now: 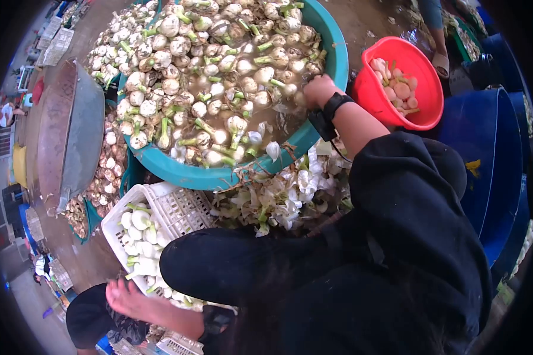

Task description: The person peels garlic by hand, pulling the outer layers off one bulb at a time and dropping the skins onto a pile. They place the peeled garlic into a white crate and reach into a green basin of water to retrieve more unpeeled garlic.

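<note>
My right hand (321, 92), with a black strap on its wrist, is at the right inner edge of a large teal tub (189, 177). Its fingers look curled and partly hidden; what they hold, if anything, I cannot make out. A whitish garlic bulb (300, 99) lies right beside them. Muddy water and many fresh garlic bulbs (219, 89) with short green stems fill the tub. Low on the left, my left hand (127, 299) shows its fingers stretched and apart, with nothing visible in them. Near it is a white plastic crate (180, 207) of clean, peeled garlic (141, 222).
Peeled garlic skins (296, 189) are heaped below the tub. At right are a red bucket (397, 112) with pinkish bulbs and large blue barrels (479, 154). A grey metal basin (77, 130) is tilted on the left. Another person's leg (433, 26) shows at the top right.
</note>
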A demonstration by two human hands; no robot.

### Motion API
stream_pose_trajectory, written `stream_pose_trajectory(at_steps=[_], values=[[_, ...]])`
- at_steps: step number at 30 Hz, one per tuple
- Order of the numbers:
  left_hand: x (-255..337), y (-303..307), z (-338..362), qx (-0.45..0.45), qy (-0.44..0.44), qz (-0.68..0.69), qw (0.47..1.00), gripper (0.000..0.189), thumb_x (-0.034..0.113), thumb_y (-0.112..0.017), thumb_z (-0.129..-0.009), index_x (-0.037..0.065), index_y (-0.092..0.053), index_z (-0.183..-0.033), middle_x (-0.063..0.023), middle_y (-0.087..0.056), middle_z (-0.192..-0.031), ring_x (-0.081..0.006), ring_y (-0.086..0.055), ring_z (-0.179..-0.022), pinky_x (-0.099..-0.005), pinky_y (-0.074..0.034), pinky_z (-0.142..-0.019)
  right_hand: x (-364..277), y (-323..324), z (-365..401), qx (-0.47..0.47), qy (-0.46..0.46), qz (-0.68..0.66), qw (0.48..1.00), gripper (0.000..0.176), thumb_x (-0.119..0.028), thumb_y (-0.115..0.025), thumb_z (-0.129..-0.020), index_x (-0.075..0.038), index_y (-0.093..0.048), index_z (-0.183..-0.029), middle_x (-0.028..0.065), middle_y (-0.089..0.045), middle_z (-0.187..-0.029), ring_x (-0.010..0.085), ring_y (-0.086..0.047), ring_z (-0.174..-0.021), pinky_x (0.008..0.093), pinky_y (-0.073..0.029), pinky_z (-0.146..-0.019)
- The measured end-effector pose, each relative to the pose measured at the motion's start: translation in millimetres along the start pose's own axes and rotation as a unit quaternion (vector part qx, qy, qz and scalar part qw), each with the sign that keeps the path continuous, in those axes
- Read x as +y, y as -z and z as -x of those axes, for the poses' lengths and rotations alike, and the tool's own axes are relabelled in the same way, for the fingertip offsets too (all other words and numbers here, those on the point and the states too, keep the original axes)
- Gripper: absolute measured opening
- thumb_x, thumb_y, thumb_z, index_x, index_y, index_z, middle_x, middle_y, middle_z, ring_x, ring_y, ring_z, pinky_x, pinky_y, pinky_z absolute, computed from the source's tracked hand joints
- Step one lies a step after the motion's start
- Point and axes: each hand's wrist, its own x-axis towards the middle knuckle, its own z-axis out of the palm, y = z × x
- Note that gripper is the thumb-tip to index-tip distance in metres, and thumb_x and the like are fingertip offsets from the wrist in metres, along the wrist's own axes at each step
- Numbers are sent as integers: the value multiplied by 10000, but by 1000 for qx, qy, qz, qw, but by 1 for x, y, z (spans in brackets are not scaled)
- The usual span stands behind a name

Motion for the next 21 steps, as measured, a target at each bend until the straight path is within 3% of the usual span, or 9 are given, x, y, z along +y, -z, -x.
stream_pose_trajectory(at_steps=[3,6,8,9,10,12,18,20,21], values=[[13,-71,50,-196,-15,60,979,277,187,-435,-843,0,-483,-1041,-107,-456,-1122,-211,-495,-946,-321,-429,-800,-26,16,7,-40,13,-112,993,342,-368,-476,-811,-86,-650,-896,114,-635,-889,279,-607,-837,374,-470,-719],[41,-143,120,-414,435,267,753,456,358,-485,-866,62,-361,-1190,-86,-322,-1252,-240,-496,-931,-331,-479,-685,-72,28,45,27,18,-324,946,404,-413,-406,-868,-68,-617,-875,151,-622,-808,332,-594,-769,412,-464,-671],[29,-175,153,-453,561,217,658,736,632,-492,-756,64,-370,-1208,-148,-322,-1241,-210,-513,-860,-310,-450,-640,-103,51,94,84,62,-411,906,357,-345,-395,-888,-47,-591,-868,172,-608,-763,352,-583,-744,415,-461,-654],[25,-184,158,-460,579,229,633,643,625,-476,-771,68,-468,-1092,-104,-498,-1090,-151,-529,-758,-269,-404,-538,-116,54,112,102,104,-429,891,321,-319,-421,-872,-50,-589,-826,171,-603,-732,344,-586,-722,411,-464,-644],[21,-189,160,-467,562,286,620,530,547,-519,-796,72,-523,-1029,-13,-551,-741,-81,-471,-539,-194,-339,-431,-126,55,125,119,145,-449,874,287,-293,-448,-855,-53,-587,-784,169,-598,-700,336,-589,-701,406,-468,-634],[15,-189,159,-440,497,227,713,438,455,-573,-798,52,-535,-967,4,-546,-689,-59,-441,-472,-176,-296,-385,-138,58,142,156,169,-388,892,248,-263,-478,-822,-54,-585,-741,149,-593,-657,315,-592,-637,396,-475,-585],[14,-180,160,-411,492,238,730,326,306,-618,-786,46,-534,-965,3,-549,-704,-45,-439,-468,-179,-283,-374,-152,61,146,179,161,-260,935,168,-151,-496,-750,-32,-569,-656,106,-591,-585,252,-602,-527,355,-490,-497],[7,-178,156,-421,500,238,718,347,304,-585,-804,27,-527,-1004,-24,-557,-761,-72,-479,-545,-195,-325,-417,-149,40,127,36,196,-518,832,197,-130,-451,-796,-16,-582,-703,86,-595,-592,196,-599,-506,314,-479,-453],[7,-176,156,-442,496,305,682,347,331,-541,-827,40,-532,-1018,-30,-563,-821,-84,-502,-621,-208,-347,-460,-149,49,131,-164,-7,-776,609,252,-132,-402,-848,9,-588,-754,67,-589,-610,129,-571,-508,264,-457,-418]])
